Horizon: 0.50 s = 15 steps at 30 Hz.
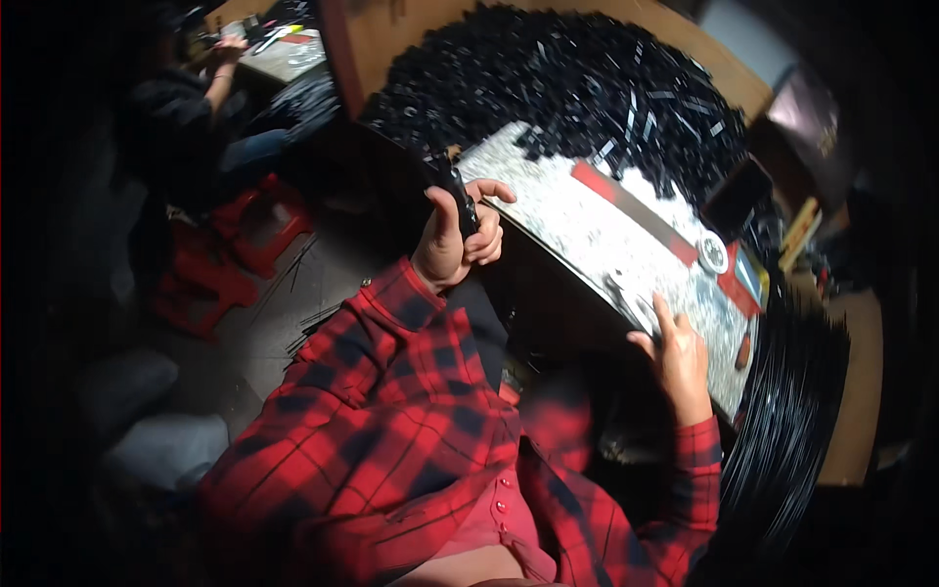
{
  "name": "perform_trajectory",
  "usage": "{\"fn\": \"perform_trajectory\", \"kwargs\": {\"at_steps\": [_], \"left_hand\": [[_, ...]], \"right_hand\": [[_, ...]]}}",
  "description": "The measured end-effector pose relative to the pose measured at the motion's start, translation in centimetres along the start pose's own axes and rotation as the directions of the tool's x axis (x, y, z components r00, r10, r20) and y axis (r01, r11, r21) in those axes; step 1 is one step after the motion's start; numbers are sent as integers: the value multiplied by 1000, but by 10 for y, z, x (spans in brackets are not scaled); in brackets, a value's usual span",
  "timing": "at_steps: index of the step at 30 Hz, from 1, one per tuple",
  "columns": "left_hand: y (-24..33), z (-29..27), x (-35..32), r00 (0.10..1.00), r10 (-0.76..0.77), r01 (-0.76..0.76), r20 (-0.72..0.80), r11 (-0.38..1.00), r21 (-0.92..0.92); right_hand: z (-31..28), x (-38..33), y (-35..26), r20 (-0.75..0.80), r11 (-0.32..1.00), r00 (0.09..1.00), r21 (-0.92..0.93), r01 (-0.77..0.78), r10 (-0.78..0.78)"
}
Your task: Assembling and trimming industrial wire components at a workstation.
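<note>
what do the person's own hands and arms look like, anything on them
Both the left hand and the right hand are bare, with no gloves showing. The left sleeve and right sleeve are long, in a red and dark plaid of crossing bands, and reach about to the wrists. Finer cuff details are too small to tell.

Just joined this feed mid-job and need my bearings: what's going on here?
A person's left hand holds a dark piece beside the table. The right hand is at a blurred metallic item on the tabletop; whether it grips it is unclear. A heap of black parts lies farther back; another person is at upper left.
</note>
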<state>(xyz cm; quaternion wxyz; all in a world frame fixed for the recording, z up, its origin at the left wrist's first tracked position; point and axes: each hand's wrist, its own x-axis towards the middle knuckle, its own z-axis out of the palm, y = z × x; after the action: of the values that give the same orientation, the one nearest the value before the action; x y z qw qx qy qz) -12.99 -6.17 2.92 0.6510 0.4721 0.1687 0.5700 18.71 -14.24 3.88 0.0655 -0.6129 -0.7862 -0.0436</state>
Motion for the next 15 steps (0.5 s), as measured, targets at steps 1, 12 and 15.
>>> {"fn": "perform_trajectory", "kwargs": {"at_steps": [1,12,15], "left_hand": [[10,-3,1,999,35,-35,-16,999,11],[30,-14,13,990,-2,-88,-140,768,-634],[13,-2,4,990,-54,-55,-129,696,-716]], "right_hand": [[5,0,8,-95,999,995,-40,7,-10],[59,-44,-116,168,81,944,985,-151,-283],[12,-26,-115,32,-282,996,959,-7,82]]}}
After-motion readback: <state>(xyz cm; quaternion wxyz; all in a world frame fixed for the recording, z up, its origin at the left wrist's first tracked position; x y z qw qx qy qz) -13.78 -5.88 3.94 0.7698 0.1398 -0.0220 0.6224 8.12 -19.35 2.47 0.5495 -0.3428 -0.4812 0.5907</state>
